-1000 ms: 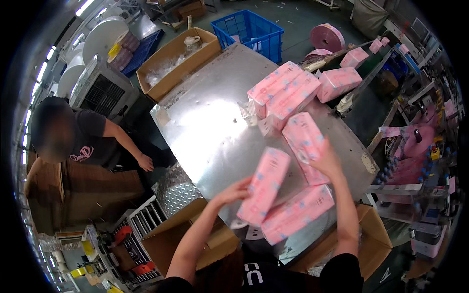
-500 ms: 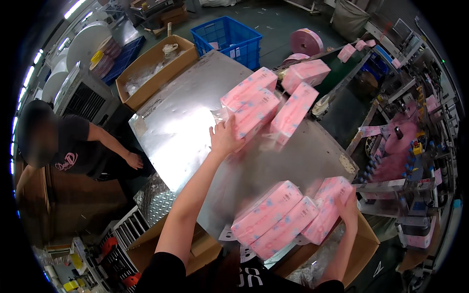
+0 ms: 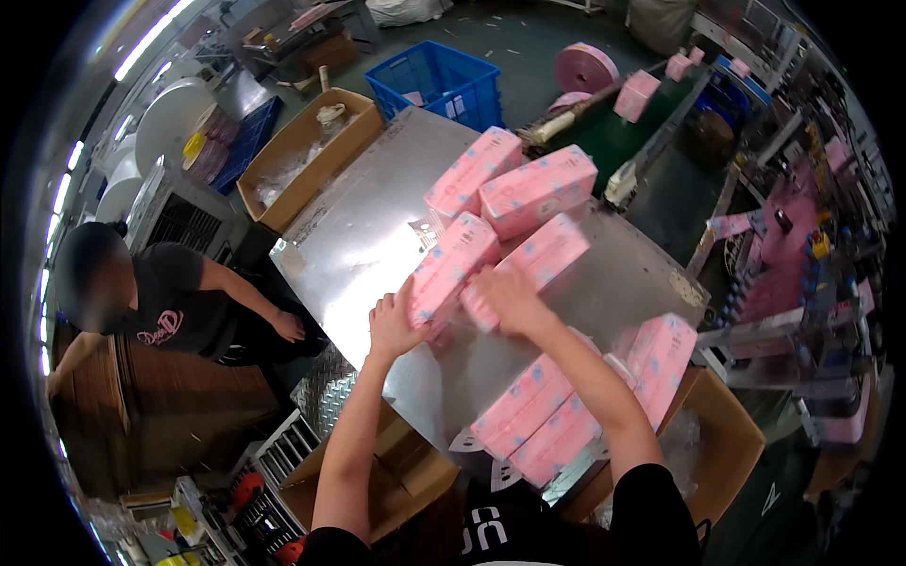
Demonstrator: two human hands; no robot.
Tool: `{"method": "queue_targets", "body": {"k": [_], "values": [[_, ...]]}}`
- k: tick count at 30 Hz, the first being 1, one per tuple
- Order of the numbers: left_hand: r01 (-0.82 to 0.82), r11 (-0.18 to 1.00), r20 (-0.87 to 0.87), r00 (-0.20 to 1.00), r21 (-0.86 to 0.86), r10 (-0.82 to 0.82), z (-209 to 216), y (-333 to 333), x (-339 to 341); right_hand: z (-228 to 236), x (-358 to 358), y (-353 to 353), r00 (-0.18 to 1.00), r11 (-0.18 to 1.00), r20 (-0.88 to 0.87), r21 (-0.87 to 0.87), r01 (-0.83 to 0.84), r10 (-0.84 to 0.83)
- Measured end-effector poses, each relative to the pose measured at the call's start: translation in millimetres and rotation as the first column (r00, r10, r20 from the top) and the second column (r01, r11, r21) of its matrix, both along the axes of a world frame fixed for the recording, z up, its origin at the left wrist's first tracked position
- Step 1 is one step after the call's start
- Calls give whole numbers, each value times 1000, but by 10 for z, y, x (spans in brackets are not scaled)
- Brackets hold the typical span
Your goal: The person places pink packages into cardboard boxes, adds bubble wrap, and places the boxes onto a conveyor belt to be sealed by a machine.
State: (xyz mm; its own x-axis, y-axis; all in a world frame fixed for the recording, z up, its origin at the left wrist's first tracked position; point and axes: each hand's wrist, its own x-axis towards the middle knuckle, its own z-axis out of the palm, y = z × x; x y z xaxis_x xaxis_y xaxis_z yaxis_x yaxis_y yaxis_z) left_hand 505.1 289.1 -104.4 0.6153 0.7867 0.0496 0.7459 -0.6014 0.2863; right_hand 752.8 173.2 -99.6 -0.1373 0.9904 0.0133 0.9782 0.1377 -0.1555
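My left hand (image 3: 393,325) is curled around the near end of a pink soft tissue pack (image 3: 458,257) with blue flower prints. Just to the right, my right hand (image 3: 510,300) grips the near end of a second tissue pack (image 3: 555,249), its fingers partly blurred. Beyond these, two more lie on the metal table: one tissue pack (image 3: 477,170) at the left and another tissue pack (image 3: 543,191) at the right. Several packs stand side by side at the near edge, among them a tissue pack (image 3: 524,406) and a tilted tissue pack (image 3: 665,363), partly hidden by my right forearm.
A green conveyor (image 3: 590,137) carrying a pink pack (image 3: 637,96) meets the table's far right. Open cardboard boxes stand at the far left (image 3: 260,203) and near right (image 3: 741,453). A blue crate (image 3: 486,94) is behind the table. A co-worker (image 3: 189,292) stands at left.
My right hand has left the near row and moved forward left onto a pack in the middle. The far packs have shifted and spread; my left hand has come nearer with its pack.
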Motion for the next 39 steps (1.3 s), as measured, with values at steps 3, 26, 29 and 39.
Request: {"method": "queue_targets", "body": {"k": [3, 26, 29, 39], "values": [[39, 994, 15, 999, -99, -38, 61, -74, -245, 461, -271, -836, 815, 996, -576, -18, -90, 63], [206, 40, 191, 795, -978, 576, -515, -891, -1086, -306, 290, -2131, 437, 453, -459, 81, 888, -774], [244, -157, 134, 852, -957, 506, -506, -941, -1038, -225, 218, -1105, 571, 643, -527, 59, 763, -629], [253, -244, 129, 894, -936, 429, -423, -1381, -1651, -352, -12, 449, 436, 813, -689, -442, 380, -579]]}}
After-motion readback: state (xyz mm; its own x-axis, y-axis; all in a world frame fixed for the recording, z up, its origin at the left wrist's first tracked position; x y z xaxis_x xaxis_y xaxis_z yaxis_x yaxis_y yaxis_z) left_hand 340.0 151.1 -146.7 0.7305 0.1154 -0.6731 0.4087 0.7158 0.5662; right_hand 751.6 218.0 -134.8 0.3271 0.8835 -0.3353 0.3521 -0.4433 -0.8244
